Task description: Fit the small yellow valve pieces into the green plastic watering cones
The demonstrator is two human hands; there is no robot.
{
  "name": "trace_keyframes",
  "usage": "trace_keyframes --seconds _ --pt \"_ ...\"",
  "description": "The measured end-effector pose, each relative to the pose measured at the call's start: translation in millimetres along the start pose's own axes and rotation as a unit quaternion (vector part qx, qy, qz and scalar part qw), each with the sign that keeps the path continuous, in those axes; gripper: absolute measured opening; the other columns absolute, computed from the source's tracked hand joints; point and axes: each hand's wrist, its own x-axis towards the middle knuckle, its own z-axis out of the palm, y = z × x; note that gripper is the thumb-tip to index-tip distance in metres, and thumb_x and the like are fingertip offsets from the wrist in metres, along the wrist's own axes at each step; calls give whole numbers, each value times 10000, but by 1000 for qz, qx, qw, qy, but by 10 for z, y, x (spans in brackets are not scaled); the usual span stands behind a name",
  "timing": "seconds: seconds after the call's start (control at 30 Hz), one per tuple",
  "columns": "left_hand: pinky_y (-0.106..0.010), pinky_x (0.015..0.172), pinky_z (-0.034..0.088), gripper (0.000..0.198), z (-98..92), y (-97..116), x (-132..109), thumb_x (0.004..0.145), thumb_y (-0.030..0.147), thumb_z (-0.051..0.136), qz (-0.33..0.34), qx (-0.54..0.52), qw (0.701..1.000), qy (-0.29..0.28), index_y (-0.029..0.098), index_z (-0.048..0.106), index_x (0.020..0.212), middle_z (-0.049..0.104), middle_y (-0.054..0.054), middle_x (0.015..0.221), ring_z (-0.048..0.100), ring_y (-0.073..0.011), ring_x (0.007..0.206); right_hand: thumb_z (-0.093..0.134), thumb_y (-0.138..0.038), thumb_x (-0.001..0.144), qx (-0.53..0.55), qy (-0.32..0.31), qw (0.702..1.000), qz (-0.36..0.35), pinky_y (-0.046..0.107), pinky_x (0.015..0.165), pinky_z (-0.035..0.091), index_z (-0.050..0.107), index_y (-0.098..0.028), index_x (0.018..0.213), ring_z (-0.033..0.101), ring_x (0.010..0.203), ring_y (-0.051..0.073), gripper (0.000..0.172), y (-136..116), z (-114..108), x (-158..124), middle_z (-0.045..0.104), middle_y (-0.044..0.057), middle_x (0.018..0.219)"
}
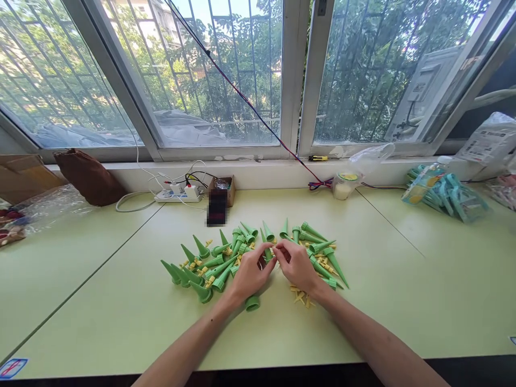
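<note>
My left hand (253, 271) and my right hand (296, 263) meet at the middle of the table, fingertips pinched together. Whatever small piece lies between them is too hidden to name. Green plastic cones (200, 292) are spread on both sides, some upright and some lying down. Small yellow pieces (209, 281) are scattered among the cones on the left. More yellow pieces (300, 296) lie just below my right hand. One green cap-like part (252, 303) rests on the table by my left wrist.
Along the sill side of the pale green table (121, 301) stand a power strip (177, 194), a small cardboard box (228, 189), a jar (344, 185) and a bag of teal items (451, 196). A brown bag (88, 176) lies at the back left.
</note>
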Motion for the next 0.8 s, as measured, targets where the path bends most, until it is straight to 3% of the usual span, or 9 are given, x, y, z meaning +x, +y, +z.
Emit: trace_keyframes --seconds 0.37,0.6,0.8 --pt "-214 567 404 251 0 -9 -6 913 306 582 9 0 1000 -5 182 645 1121 578 46 629 502 -98 533 461 -329 1018 6 -10 1000 15 252 581 358 580 -193 811 488 574 128 275 23 -5 10 574 -14 661" --pt "-219 563 406 271 -1 -39 6 922 331 573 7 0 1000 7 185 643 1138 582 43 627 512 -105 536 497 -250 975 2 -6 1000 -4 252 599 376 604 -185 843 512 619 140 182 11 6 14 600 10 722" --pt "-218 561 406 266 -7 -42 -10 916 336 585 10 5 1000 3 178 649 1121 583 41 631 504 -103 538 487 -324 1000 8 -12 1000 26 252 579 356 580 -187 790 496 583 132 267 74 16 14 598 0 679"
